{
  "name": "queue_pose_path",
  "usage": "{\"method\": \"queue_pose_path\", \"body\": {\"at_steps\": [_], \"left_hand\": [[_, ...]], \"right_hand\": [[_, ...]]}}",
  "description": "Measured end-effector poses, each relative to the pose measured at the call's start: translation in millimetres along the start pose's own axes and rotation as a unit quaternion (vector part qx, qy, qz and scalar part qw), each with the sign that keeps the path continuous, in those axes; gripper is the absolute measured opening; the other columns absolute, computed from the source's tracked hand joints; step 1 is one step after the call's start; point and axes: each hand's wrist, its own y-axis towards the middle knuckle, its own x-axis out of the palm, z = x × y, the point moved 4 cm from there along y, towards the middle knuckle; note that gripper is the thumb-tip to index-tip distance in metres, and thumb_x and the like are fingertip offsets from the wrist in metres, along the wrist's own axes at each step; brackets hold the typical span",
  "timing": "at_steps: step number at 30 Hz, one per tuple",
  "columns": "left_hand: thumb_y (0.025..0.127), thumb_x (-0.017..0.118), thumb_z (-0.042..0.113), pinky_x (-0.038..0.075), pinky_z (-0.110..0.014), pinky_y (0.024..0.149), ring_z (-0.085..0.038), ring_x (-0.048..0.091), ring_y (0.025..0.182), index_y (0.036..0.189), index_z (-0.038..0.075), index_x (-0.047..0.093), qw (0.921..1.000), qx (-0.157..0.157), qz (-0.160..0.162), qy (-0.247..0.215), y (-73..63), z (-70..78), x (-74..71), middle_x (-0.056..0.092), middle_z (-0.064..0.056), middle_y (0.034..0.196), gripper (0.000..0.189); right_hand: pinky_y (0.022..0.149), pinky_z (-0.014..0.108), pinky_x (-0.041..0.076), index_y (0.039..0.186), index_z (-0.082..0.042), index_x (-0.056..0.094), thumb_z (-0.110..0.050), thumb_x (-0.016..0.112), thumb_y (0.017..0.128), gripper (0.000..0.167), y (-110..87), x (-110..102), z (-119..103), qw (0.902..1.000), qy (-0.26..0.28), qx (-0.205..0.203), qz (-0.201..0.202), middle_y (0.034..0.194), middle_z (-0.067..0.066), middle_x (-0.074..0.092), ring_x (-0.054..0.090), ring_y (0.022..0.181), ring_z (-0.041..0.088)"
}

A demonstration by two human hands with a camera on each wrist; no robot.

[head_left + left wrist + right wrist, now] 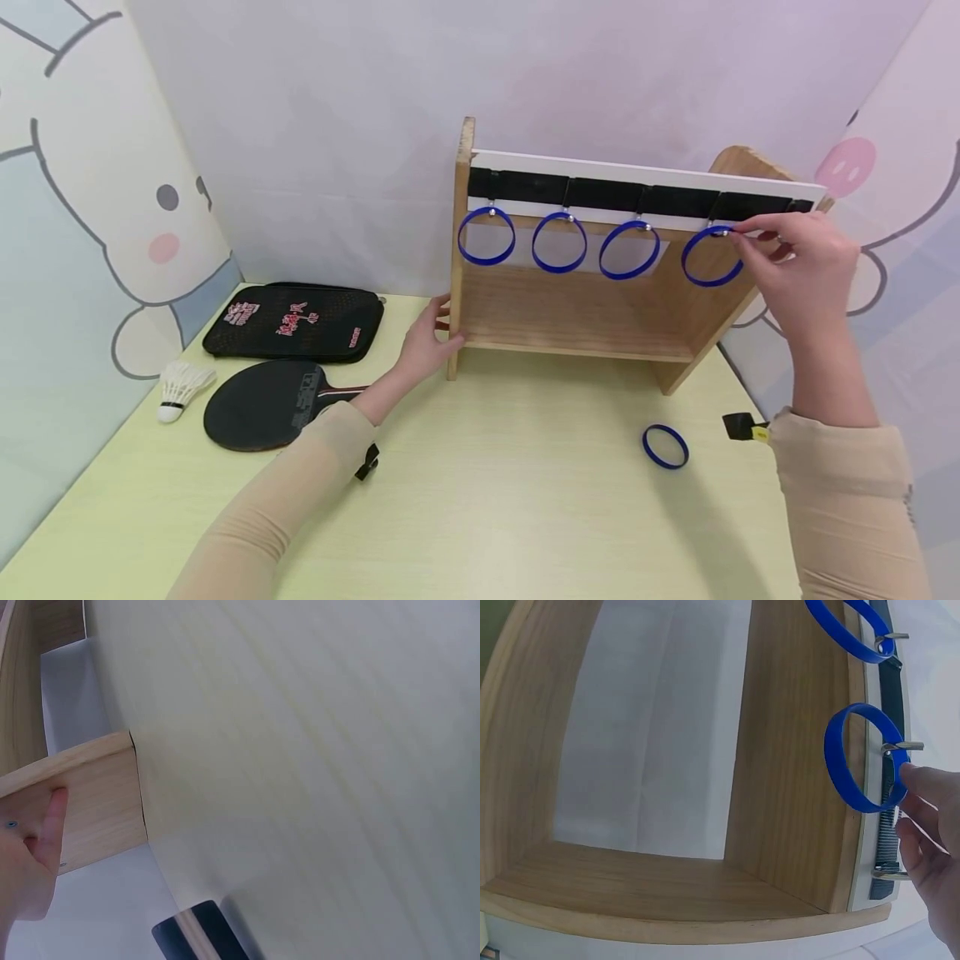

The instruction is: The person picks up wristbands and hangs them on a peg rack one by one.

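A wooden rack (577, 308) stands on the table, with a white rail (652, 177) along its top carrying a black strip and metal hooks. My right hand (806, 250) pinches the edge of a blue ring (708, 282) that hangs on a hook near the rail's right end. In the right wrist view, thumb and fingertip meet at this ring (840, 769) beside its hook (904, 746). Three more blue rings hang to its left, one being the leftmost ring (486, 262). My left hand (426, 343) rests against the rack's left side panel (97, 802), thumb extended on the wood.
Another blue ring (665, 465) lies on the table in front of the rack. At the left are a black zipped case (247, 333), a table tennis paddle (251, 408) and a shuttlecock (183, 383). An unoccupied hook (892, 875) sits at the rail's end.
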Motion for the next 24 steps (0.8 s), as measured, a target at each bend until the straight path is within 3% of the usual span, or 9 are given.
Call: {"method": "queue_pose_path", "body": {"at_steps": [3,6,10,14,24], "left_hand": [[0.083,0.066,0.022,0.054,-0.038,0.074,-0.026,0.059,0.101,0.144,0.015,0.033,1.0000,-0.001,0.001,0.002,-0.1,-0.2,-0.2,0.054,-0.012,0.126,0.070],[0.083,0.066,0.022,0.054,-0.038,0.074,-0.026,0.059,0.101,0.144,0.015,0.033,1.0000,0.000,0.000,0.002,-0.2,-0.2,-0.2,0.054,-0.012,0.126,0.070],[0.083,0.066,0.022,0.054,-0.038,0.073,-0.026,0.059,0.101,0.144,0.015,0.033,1.0000,0.003,-0.001,0.002,-0.1,-0.2,0.2,0.054,-0.012,0.126,0.070],[0.082,0.067,0.022,0.054,-0.038,0.073,-0.026,0.059,0.101,0.144,0.015,0.033,1.0000,0.002,-0.002,0.001,-0.2,0.1,0.4,0.054,-0.012,0.126,0.070],[0.082,0.067,0.022,0.054,-0.037,0.074,-0.025,0.060,0.101,0.143,0.016,0.034,1.0000,-0.001,0.000,0.003,-0.7,0.9,-0.9,0.054,-0.012,0.126,0.070]], "right_hand": [[0.069,0.002,0.037,0.093,0.000,0.074,-0.004,0.073,0.079,0.015,-0.8,-2,-3,1.0000,-0.002,-0.004,-0.005,0.088,-0.003,0.071,0.049,0.082,-0.014],[0.070,0.002,0.039,0.095,0.001,0.073,-0.006,0.072,0.080,0.016,-3.0,-6,-3,0.9999,0.009,-0.003,-0.008,0.090,0.006,0.072,0.051,0.080,-0.015],[0.070,0.003,0.041,0.095,0.001,0.073,-0.004,0.072,0.080,0.016,-9.7,-10,-2,0.9995,0.029,0.002,-0.016,0.091,-0.003,0.071,0.053,0.079,-0.013],[0.070,0.004,0.042,0.092,0.004,0.073,0.001,0.072,0.078,0.015,-19.3,-13,-3,0.9985,0.050,-0.010,-0.023,0.088,0.005,0.072,0.054,0.080,-0.009],[0.073,0.004,0.040,0.089,0.004,0.072,0.013,0.073,0.070,0.021,-52.3,-8,2,0.9942,0.043,-0.042,-0.089,0.090,-0.001,0.071,0.053,0.087,-0.010]]}}
